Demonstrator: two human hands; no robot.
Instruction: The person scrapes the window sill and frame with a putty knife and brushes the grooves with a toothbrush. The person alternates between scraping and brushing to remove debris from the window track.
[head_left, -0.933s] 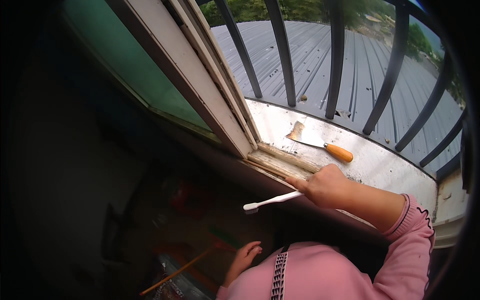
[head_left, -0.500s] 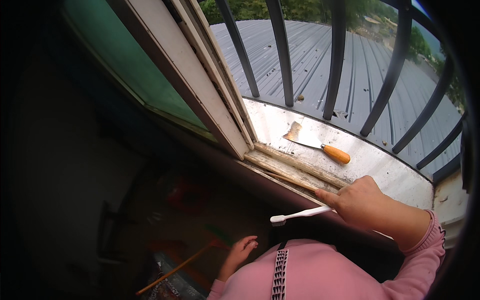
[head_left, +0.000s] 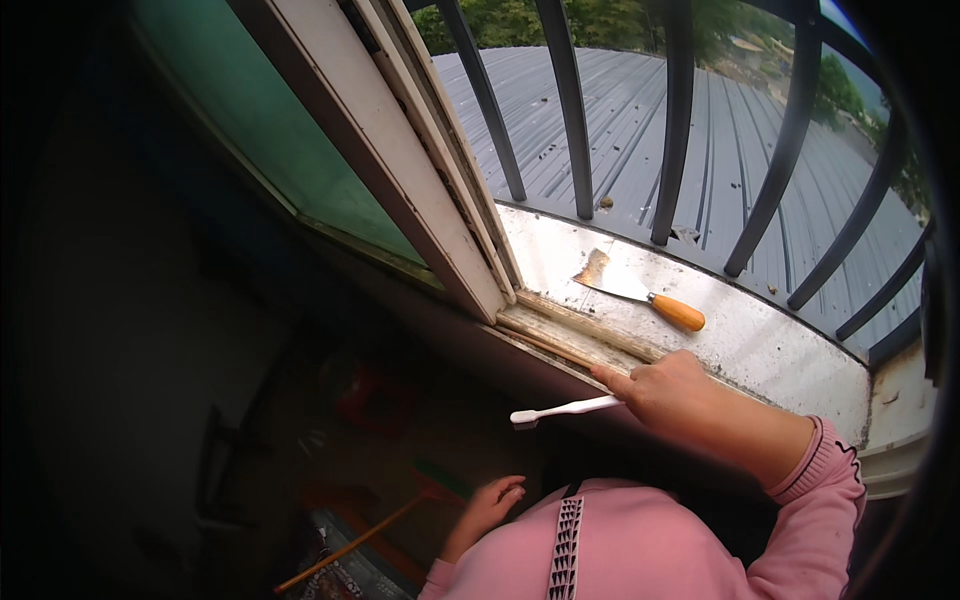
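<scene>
My right hand (head_left: 670, 395) is closed over the window track (head_left: 640, 348), its index finger laid along a thin wooden stick (head_left: 545, 347) whose far end lies in the groove. The same hand grips a white toothbrush (head_left: 570, 408), whose bristled head hangs out over the dark inner side of the sill. On the pale outer ledge (head_left: 770, 350) rests a scraper (head_left: 640, 290) with an orange wooden handle and a rust-stained blade. Low beside my body, my left hand (head_left: 490, 505) has its fingers loosely bent and apart, with nothing visible in it.
Dark bars (head_left: 675, 130) stand along the ledge's outer edge, before a grey ribbed metal roof (head_left: 620, 110). The sliding window frame (head_left: 390, 150) borders the opening on the left. Below, in shadow, are an orange-brown pole (head_left: 350, 545) and a red object (head_left: 375, 395).
My right hand has moved left along the track, carrying the toothbrush and pushing the stick toward the window frame. The scraper lies where it was, and the view has shifted slightly.
</scene>
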